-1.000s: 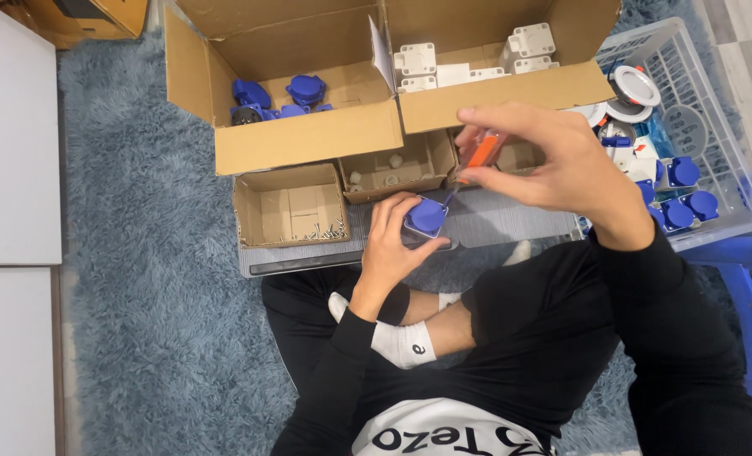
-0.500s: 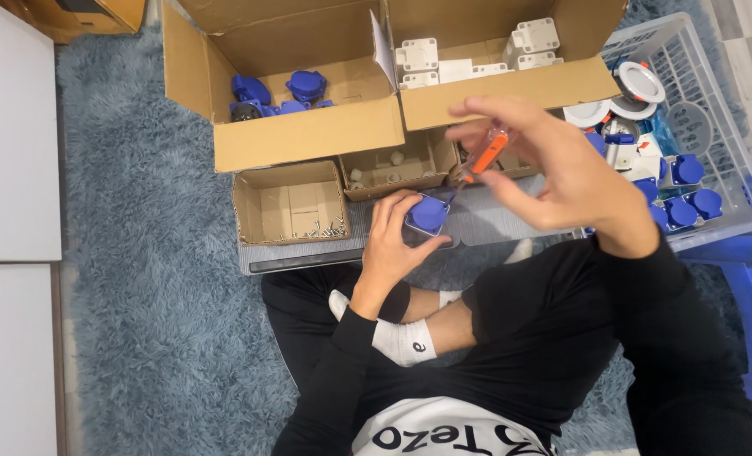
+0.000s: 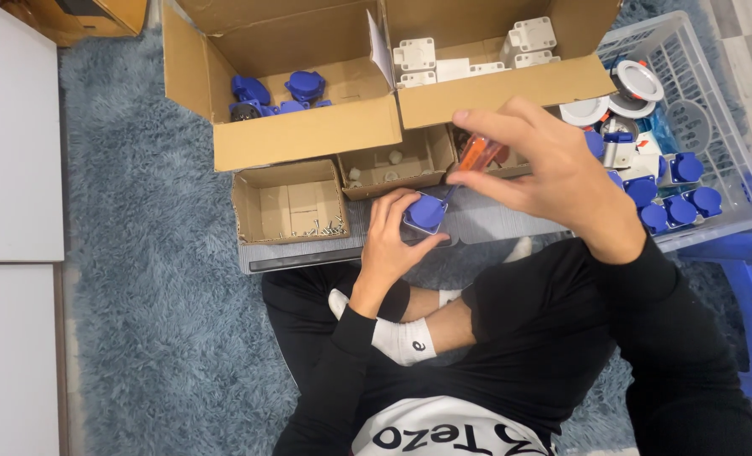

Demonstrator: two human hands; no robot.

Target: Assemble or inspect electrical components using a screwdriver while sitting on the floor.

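Item: blue socket (image 3: 427, 211), held in my left hand (image 3: 397, 241), whose grip is pinched on its sides, the piece resting on the grey board (image 3: 308, 253) across my lap, near the board's middle and just short of its far edge. Item: orange-handled screwdriver (image 3: 476, 156), pinched in my right hand (image 3: 553, 173), fingers closed round the handle. Relation: the screwdriver's long axis slants from upper right down to lower left, its shaft pointing at the socket's top face; the tip looks to be at the face, though I cannot tell whether it sits in a screw. The socket lies below and to the left of my right grip; my left hand is the nearer one, already on it. Adjacent: a small open carton with loose screws (image 3: 290, 211) at the board's left end; a second small carton (image 3: 393, 162) just beyond the socket; a big carton with blue parts (image 3: 287, 89); another with white parts (image 3: 477, 55); a wire basket (image 3: 714, 135) of blue and white pieces at right. Underneath: blue shag rug (image 3: 156, 295).
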